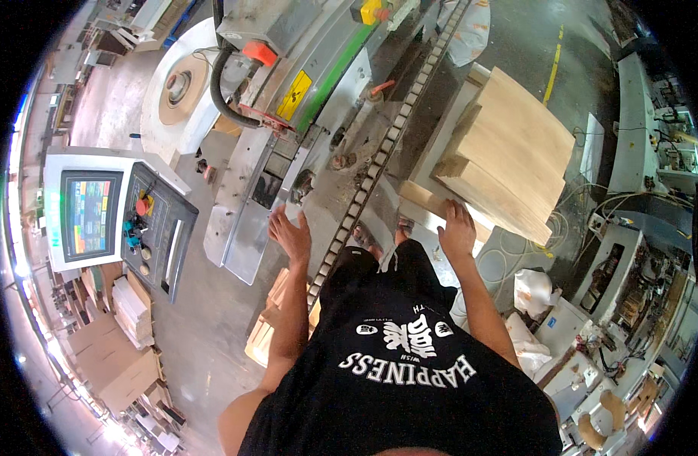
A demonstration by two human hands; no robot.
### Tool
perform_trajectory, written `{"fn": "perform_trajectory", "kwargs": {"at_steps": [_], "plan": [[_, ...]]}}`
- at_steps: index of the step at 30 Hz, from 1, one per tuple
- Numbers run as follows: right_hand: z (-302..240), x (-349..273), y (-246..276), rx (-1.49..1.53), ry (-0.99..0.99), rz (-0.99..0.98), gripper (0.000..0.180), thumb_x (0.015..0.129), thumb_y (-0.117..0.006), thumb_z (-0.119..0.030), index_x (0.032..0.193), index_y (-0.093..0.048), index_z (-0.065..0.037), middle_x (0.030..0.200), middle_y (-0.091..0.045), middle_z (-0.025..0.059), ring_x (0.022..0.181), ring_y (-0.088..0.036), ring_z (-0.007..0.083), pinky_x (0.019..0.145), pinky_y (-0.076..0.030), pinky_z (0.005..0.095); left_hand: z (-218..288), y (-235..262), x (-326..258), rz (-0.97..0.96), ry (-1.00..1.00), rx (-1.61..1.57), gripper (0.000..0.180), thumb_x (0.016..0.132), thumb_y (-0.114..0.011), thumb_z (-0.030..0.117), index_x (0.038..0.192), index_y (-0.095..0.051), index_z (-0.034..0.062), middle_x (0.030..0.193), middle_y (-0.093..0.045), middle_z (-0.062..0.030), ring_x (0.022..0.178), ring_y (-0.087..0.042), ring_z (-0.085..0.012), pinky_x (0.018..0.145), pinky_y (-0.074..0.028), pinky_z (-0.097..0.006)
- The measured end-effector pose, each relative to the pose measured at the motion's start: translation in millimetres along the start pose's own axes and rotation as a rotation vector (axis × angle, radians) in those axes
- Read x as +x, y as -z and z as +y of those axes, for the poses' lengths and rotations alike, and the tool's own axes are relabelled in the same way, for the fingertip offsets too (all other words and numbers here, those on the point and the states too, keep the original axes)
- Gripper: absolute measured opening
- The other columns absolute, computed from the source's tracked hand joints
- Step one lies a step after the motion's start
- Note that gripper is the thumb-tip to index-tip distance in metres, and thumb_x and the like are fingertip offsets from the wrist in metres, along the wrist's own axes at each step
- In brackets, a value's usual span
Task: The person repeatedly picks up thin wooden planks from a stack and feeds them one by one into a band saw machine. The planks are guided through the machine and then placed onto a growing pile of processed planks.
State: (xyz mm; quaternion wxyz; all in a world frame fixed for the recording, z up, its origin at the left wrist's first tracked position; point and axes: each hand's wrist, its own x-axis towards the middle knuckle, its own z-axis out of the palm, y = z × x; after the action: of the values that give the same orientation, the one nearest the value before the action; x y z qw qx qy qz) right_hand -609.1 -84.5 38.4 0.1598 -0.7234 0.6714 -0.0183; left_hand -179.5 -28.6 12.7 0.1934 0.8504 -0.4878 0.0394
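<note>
On the left of a slatted chain track point(371, 179), the left hand point(291, 237) is hovering, loosely spread and seemingly empty, beside a metal plate point(247, 245). Well apart from it, the right hand point(458, 231) is lying at the near edge of pale wooden boards point(516, 140), which are resting stacked on the right; whether it is gripping them, I cannot tell. A control panel point(160, 245) is standing on the left.

The grey floor point(204, 334) bears a yellow stripe point(553, 68) and loops of pale hose point(567, 228).
</note>
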Motion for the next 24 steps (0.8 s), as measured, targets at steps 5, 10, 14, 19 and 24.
{"fn": "perform_trajectory", "kwargs": {"at_steps": [5,10,14,19,24], "plan": [[19,11,-11,-0.031,0.045,0.110,0.052,0.088,-0.077,-0.021,0.138,-0.063,-0.015,0.114,-0.075,0.0153,0.101,-0.074,0.0371,0.092,-0.060,0.0491,32,9,-25,-0.043,0.009,-0.076,0.060,0.094,-0.078,0.028,0.147,-0.055,0.0098,0.144,-0.058,-0.0141,0.142,-0.046,-0.0363,0.120,-0.029,-0.056],[9,2,12,0.039,0.131,0.179,0.044,0.087,-0.075,-0.018,0.130,-0.069,-0.013,0.113,-0.076,0.0169,0.103,-0.073,0.0362,0.092,-0.058,0.0485,103,34,-15,-0.107,-0.306,-0.431,0.058,0.093,-0.080,0.029,0.143,-0.060,0.0102,0.145,-0.060,-0.0137,0.140,-0.049,-0.0370,0.121,-0.028,-0.055],[-48,-9,53,0.113,0.344,0.180,0.052,0.081,-0.079,-0.013,0.132,-0.071,-0.016,0.128,-0.074,0.0087,0.117,-0.068,0.0326,0.103,-0.053,0.0463,154,69,-24,-0.253,-0.730,-0.426,0.069,0.084,-0.087,0.032,0.145,-0.060,0.0114,0.146,-0.062,-0.0117,0.143,-0.050,-0.0351,0.125,-0.027,-0.055],[-131,-17,59,0.154,0.499,0.156,0.048,0.086,-0.074,-0.010,0.134,-0.071,-0.016,0.130,-0.073,0.0064,0.126,-0.064,0.0302,0.113,-0.047,0.0465,121,66,-20,-0.330,-0.695,-0.312,0.060,0.089,-0.081,0.037,0.141,-0.061,0.0127,0.138,-0.065,-0.0112,0.132,-0.058,-0.0348,0.121,-0.035,-0.055],[-198,-28,52,0.054,0.580,0.260,0.045,0.086,-0.072,-0.006,0.130,-0.070,-0.017,0.148,-0.061,0.0037,0.146,-0.048,0.0278,0.128,-0.031,0.0526,28,60,-22,-0.281,-0.361,-0.427,0.061,0.082,-0.086,0.038,0.134,-0.067,0.0118,0.125,-0.071,-0.0095,0.120,-0.064,-0.0325,0.111,-0.042,-0.050]]}}
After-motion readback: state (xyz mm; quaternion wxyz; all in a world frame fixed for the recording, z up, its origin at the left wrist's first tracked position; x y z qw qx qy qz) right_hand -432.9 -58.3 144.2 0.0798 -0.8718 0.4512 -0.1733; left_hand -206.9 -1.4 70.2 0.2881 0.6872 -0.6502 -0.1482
